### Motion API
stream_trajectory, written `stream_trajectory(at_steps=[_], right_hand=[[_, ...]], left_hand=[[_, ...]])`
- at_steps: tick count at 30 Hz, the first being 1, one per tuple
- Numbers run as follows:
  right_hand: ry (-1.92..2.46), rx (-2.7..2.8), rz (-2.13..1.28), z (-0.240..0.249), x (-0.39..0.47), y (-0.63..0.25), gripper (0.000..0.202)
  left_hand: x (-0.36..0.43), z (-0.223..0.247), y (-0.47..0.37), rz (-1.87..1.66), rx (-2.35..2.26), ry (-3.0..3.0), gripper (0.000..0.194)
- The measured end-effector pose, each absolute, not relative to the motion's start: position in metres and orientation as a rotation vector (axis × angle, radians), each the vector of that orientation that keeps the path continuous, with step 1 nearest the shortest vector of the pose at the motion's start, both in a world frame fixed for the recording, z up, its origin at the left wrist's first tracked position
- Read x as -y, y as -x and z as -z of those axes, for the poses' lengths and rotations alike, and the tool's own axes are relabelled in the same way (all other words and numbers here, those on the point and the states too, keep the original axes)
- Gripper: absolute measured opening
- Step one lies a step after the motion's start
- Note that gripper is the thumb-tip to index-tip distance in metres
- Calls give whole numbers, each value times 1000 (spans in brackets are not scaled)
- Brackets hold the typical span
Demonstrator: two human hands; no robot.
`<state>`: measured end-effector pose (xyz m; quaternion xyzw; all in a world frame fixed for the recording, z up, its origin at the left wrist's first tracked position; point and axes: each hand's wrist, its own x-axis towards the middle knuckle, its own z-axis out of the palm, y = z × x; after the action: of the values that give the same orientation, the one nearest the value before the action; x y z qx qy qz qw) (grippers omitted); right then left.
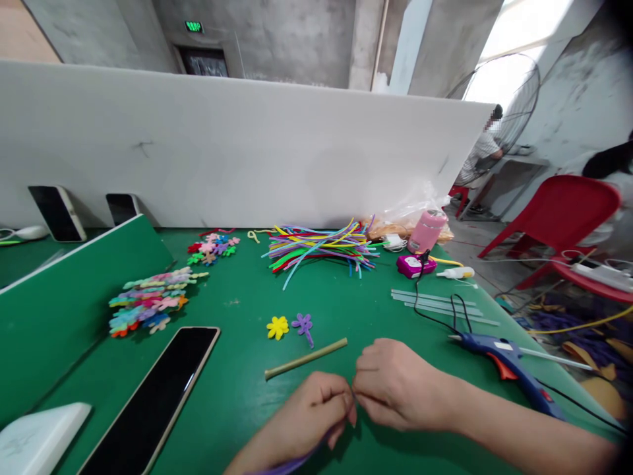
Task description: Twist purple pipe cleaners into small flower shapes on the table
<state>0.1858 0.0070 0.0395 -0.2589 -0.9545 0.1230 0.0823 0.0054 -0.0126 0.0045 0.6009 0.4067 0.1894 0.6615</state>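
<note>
A purple pipe cleaner (291,466) runs out from under my left hand (314,410) toward the bottom edge of the view. My left hand is closed on it. My right hand (395,382) is closed too, its fingertips meeting the left hand's, and a trace of purple shows between them. Most of what the fingers grip is hidden. Just beyond my hands lies a thin olive stick (306,359). Behind it are a yellow pipe-cleaner flower (277,328) and a purple one (302,324) with a short tail.
A black-screened phone (157,396) lies at left, near stacked pipe-cleaner flowers (148,300). Loose pipe cleaners (321,247) are heaped at the back. At right are a blue glue gun (509,359) with a cord, glue sticks (440,305), a purple box (416,265) and a pink bottle (428,231).
</note>
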Motion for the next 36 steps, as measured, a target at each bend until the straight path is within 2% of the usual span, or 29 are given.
stream_trajectory(at_steps=[2, 6, 9, 12, 13, 15, 18, 20, 22, 25, 29, 32, 36], right_hand=[[980, 2733, -701, -35, -6, -184, 13], [1384, 2141, -1700, -20, -10, -178, 12], [1506, 1787, -2033, -14, -15, -176, 13], [1443, 2024, -1910, -23, -18, -176, 14], [1385, 2206, -1759, -30, -18, -177, 13], [1216, 2575, -1179, -44, -15, -178, 13], [905, 2844, -530, -60, -11, -180, 15], [730, 2905, -282, -65, -9, -181, 16], [596, 2913, -172, -67, -7, -181, 17], [595, 2874, -322, -68, -5, -181, 18], [916, 2660, -1039, -69, -6, -178, 20], [1109, 2330, -1556, -57, -13, -174, 18], [1282, 2051, -1764, -36, -27, -168, 18]], left_hand=[[18, -8, -8, -438, -1008, -1662, 25], [28, -5, -13, -516, -1059, -2244, 22], [32, 1, -14, -580, -1051, -2430, 17], [31, 1, -14, -666, -1074, -2282, 20], [29, 0, -15, -685, -1090, -2150, 24], [26, -3, -15, -694, -1112, -1782, 28], [22, -6, -15, -685, -986, -1218, 28], [21, -4, -15, -687, -811, -975, 30], [22, -2, -14, -673, -661, -852, 32], [24, 0, -13, -636, -572, -822, 34], [25, -6, -12, -633, -624, -944, 35], [26, -12, -13, -721, -852, -1145, 31], [26, -10, -17, -916, -1117, -1488, 25]])
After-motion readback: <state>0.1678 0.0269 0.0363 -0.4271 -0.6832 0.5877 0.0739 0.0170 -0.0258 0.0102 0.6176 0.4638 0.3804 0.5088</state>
